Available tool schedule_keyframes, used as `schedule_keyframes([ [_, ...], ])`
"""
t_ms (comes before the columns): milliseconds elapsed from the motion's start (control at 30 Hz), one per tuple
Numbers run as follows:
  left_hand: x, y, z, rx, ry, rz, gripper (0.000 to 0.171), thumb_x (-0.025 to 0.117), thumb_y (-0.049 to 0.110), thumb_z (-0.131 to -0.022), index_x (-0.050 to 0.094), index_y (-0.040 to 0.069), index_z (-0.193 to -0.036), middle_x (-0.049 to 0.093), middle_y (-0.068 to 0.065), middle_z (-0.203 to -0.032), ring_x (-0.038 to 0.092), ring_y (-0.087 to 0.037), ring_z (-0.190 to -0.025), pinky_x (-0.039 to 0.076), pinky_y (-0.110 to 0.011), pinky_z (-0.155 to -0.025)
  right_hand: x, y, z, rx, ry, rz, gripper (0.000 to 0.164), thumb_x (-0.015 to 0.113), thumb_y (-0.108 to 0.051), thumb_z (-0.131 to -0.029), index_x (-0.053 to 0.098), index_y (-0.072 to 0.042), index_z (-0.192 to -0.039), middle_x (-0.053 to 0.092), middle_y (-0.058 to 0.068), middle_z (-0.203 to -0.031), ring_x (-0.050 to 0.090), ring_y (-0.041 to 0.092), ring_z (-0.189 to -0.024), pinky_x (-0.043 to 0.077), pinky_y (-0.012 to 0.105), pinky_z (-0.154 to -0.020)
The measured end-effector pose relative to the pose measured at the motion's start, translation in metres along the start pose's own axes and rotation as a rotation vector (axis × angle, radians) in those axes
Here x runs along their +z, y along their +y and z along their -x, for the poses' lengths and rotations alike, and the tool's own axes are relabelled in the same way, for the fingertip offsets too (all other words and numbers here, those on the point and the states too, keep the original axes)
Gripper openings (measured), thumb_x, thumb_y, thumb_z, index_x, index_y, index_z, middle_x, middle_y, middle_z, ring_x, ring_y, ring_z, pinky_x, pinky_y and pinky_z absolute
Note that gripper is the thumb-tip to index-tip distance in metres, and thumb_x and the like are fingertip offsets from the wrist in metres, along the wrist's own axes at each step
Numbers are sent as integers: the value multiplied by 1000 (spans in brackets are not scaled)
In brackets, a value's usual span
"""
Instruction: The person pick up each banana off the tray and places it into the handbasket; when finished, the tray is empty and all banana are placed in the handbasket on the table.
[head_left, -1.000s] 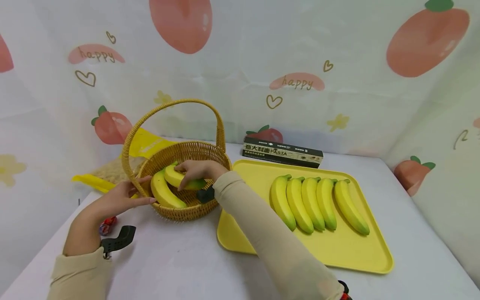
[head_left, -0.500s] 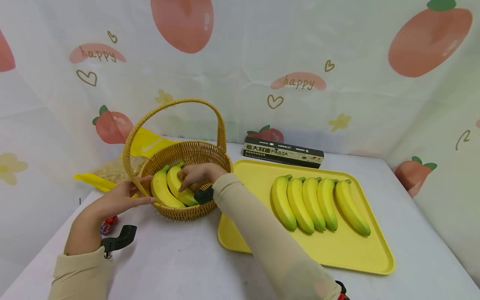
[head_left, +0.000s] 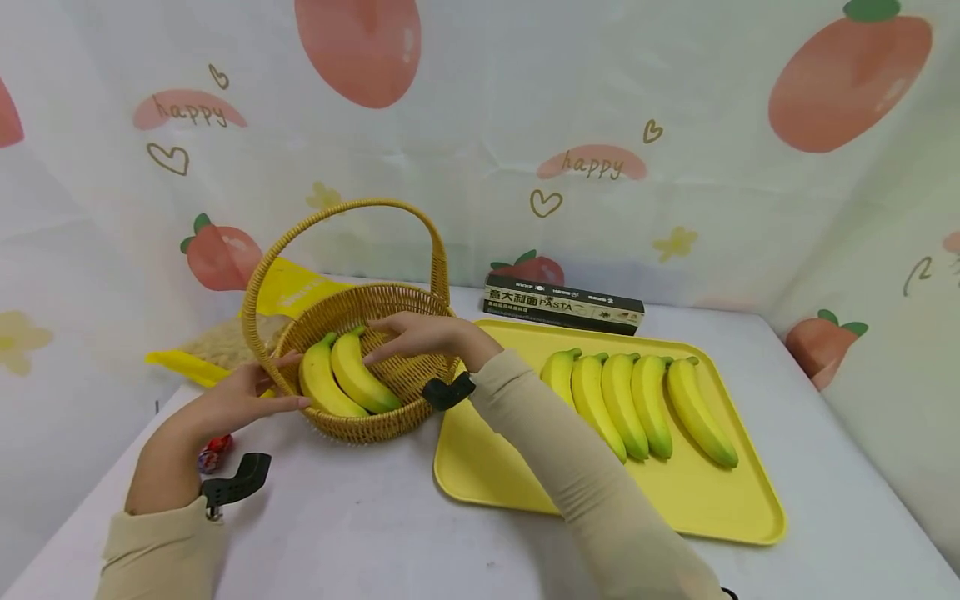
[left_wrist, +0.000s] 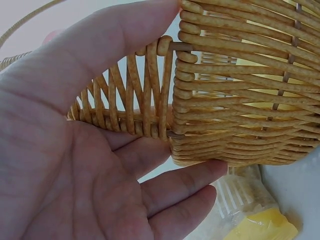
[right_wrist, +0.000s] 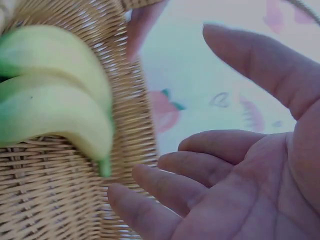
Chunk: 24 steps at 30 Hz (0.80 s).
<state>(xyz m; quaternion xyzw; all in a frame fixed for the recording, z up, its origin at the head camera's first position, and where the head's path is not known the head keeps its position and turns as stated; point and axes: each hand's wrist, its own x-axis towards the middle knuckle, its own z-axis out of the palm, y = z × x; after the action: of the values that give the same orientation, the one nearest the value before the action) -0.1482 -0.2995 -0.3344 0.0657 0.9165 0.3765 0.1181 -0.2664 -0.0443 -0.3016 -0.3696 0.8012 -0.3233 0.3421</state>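
Two bananas lie side by side in the left part of a wicker basket [head_left: 375, 428], the left one [head_left: 326, 385] against the wall and the other [head_left: 360, 379] beside it. My left hand [head_left: 236, 398] holds the basket at its left rim by the handle's base; in the left wrist view the thumb is on one side of the wicker, with fingers behind and below. My right hand [head_left: 431, 335] hovers over the basket's right half, fingers extended and holding nothing. The right wrist view shows its spread fingers apart from the bananas' stems.
Right of the basket, a yellow tray [head_left: 495, 475] bears a row of several bananas [head_left: 618, 400]. A black pasta box [head_left: 562, 306] lies behind it. A yellow-and-clear bag [head_left: 232, 342] sits behind the basket, and a small red wrapped item [head_left: 215, 454] near my left wrist.
My right hand has set its banana down beside the first, turning it parallel, then let go and drawn up to the right. The left hand has stayed on the basket.
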Motion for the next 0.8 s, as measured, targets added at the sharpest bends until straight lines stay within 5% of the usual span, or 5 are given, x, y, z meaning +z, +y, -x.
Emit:
schedule_keyframes([
  [467,-1,1,0,-12,-1,-16,84,64,39,-86,20,2,-147,25,-31,-147,35,-48,-128,35,-62,-99,-5,16,76,-108,102,-48,77,61,-27,-90,15,-17,-150,18,-3,-156,28,18,-141,28,36,-114],
  [800,0,-2,-1,7,7,-22,83,64,38,-86,22,-1,-147,27,-31,-146,37,-47,-127,36,-62,-98,-1,43,117,-103,213,-119,78,61,-25,-91,11,-14,-150,9,0,-158,13,21,-145,22,38,-117],
])
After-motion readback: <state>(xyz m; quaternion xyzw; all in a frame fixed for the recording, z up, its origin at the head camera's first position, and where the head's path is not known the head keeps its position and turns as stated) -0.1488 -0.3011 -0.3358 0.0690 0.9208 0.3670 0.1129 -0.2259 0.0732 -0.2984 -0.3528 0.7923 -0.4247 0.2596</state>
